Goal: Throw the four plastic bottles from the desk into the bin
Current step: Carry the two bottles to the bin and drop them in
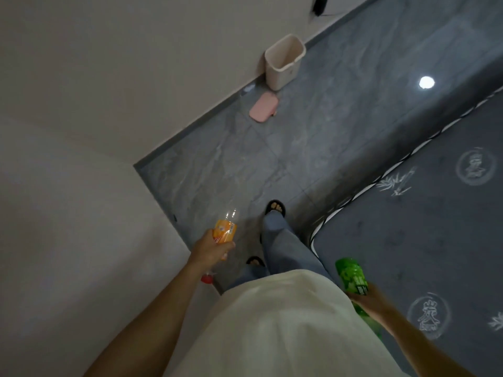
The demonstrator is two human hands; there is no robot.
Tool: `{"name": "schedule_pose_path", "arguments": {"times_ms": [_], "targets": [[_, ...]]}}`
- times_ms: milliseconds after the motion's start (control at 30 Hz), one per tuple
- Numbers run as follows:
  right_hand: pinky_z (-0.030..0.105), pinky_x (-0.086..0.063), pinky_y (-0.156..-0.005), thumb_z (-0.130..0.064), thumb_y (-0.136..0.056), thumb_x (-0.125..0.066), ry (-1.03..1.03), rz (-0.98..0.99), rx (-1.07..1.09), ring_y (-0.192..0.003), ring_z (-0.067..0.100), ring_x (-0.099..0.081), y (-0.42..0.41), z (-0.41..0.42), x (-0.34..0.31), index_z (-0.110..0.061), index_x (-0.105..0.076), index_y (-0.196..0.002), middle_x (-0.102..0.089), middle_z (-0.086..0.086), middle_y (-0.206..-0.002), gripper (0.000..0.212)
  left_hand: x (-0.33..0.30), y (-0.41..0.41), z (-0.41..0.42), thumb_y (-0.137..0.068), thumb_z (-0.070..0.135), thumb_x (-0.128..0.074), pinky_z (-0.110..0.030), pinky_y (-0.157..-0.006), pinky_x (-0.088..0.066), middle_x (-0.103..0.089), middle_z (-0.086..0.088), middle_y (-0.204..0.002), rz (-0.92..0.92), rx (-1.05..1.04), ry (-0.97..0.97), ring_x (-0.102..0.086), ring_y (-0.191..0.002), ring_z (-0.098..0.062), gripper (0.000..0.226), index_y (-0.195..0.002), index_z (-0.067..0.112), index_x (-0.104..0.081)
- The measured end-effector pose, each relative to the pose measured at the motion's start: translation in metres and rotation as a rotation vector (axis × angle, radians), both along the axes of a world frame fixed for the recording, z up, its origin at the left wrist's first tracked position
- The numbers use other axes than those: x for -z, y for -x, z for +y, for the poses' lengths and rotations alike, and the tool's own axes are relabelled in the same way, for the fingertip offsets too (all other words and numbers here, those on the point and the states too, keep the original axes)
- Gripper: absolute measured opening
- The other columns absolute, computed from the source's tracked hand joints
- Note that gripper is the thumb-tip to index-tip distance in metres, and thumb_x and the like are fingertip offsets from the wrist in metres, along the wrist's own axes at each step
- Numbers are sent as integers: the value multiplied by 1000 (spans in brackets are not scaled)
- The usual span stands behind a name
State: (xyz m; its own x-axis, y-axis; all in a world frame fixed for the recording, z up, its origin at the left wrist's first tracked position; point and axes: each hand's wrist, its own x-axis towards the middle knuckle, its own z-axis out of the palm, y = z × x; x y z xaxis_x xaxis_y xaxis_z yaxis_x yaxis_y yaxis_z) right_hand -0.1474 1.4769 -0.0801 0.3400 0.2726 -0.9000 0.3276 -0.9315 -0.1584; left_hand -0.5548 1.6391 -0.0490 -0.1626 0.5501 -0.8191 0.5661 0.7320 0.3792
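- My left hand (pixel 211 247) is wrapped tight around a clear bottle with an orange label (pixel 224 230); its red cap (pixel 206 279) points back toward me, base pointing away.
- My right hand (pixel 366 296) grips a green bottle (pixel 351 273) around its middle, fingers mostly hidden behind it.
- Only these two bottles are in view.
- The bin (pixel 283 63) is far ahead, pale, open-topped, upright on the floor, against the wall's base strip. Can't see anything inside it from here.
- A pink lid (pixel 263 107) lies flat on the floor just near of the bin, apart from it.
- Floor (pixel 313 148): grey marbled tiles, glossy, with a round light reflection (pixel 426 82) at far right.
- Wall (pixel 109 77): plain off-white, fills the left side and makes an outward corner near my left hand; a dark plug (pixel 319 4) with a cord sits on it at the far top.
- Right side: a dark grey mattress (pixel 424 240) with white bamboo and seal prints and piped edging.
- My feet are in black sandals (pixel 275 208), on the tiles between wall and mattress.
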Motion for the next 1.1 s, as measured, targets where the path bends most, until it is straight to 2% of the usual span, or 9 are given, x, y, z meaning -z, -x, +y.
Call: {"name": "schedule_pose_path", "arguments": {"times_ms": [100, 267, 500, 567, 633, 733, 800, 933, 1100], "targets": [[38, -50, -74, -13, -77, -84, 22, 19, 75, -78, 29, -64, -8, 37, 4, 6, -64, -111, -68, 20, -90, 44, 5, -13, 57, -73, 33, -83, -40, -77, -63, -70, -11, -101, 0, 72, 34, -71, -90, -28, 50, -113, 15, -60], [44, -54, -83, -20, -72, -88, -48, -4, 171, -88, 32, -65, -19, 143, 0, -8, -67, -101, -69, 19, -98, 38, 12, -28, 125, -77, 25, -81, -18, -45, -49, -72, -9, -82, 56, 125, 37, -68, -61, -13, 36, -105, 9, -67], [40, -55, -80, -36, -71, -88, -260, -5, 88, -83, 27, -68, -55, 314, -7, -10, -67, -99, -73, 15, -93, 43, 24, -46, 190, -63, 25, -85, -23, -49, -51, -65, -5, -48, 189, 19, 133, -63, -41, -1, 28, -69, 5, -67], [44, -57, -84, -43, -70, -87, -269, -6, 70, -91, 31, -70, -68, 357, -7, -7, -66, -104, -73, 17, -97, 54, 14, -45, 212, -62, 22, -85, -35, -78, -56, -68, -37, -75, 319, -105, 93, -77, -78, -19, 41, -74, -14, -68], [47, -57, -87, -46, -69, -85, -264, -2, 56, -95, 34, -70, -81, 396, -10, -6, -64, -109, -72, 18, -100, 61, 33, -45, 233, -98, 13, -61, -40, -94, -49, -60, -44, -109, 258, -78, -155, -65, -108, -41, 20, -102, -6, -61], [45, -57, -88, -48, -69, -85, -244, -20, 46, -97, 32, -69, -98, 442, -14, -10, -61, -115, -71, 15, -104, 63, 45, -54, 314, -107, 18, -43, -22, -45, -47, -61, -18, -50, 601, 234, -366, -62, -48, -24, 41, -71, 0, -49], [40, -57, -84, -48, -69, -85, -211, -31, 47, -97, 31, -67, -108, 463, -17, -13, -58, -120, -69, 13, -108, 67, 5, -76, 343, -96, 22, -64, -27, -52, -52, -66, -12, -59, 187, 223, 224, -64, -55, -23, 28, -75, 5, -59], [37, -54, -82, -50, -69, -84, -171, -58, 54, -96, 29, -66, -127, 487, -21, -16, -55, -124, -68, 11, -108, 71, -4, -140, 442, -78, 21, -80, -40, -77, -57, -74, -17, -86, 40, 296, 173, -72, -78, -30, 18, -88, 10, -70], [38, -53, -83, -49, -69, -85, -80, -101, 117, -94, 30, -65, -165, 493, -20, -15, -59, -121, -68, 11, -104, 68, -1, -222, 546, -79, 22, -81, -31, -66, -57, -75, -16, -95, -16, 257, 100, -70, -74, -24, 32, -105, 9, -69]]}}
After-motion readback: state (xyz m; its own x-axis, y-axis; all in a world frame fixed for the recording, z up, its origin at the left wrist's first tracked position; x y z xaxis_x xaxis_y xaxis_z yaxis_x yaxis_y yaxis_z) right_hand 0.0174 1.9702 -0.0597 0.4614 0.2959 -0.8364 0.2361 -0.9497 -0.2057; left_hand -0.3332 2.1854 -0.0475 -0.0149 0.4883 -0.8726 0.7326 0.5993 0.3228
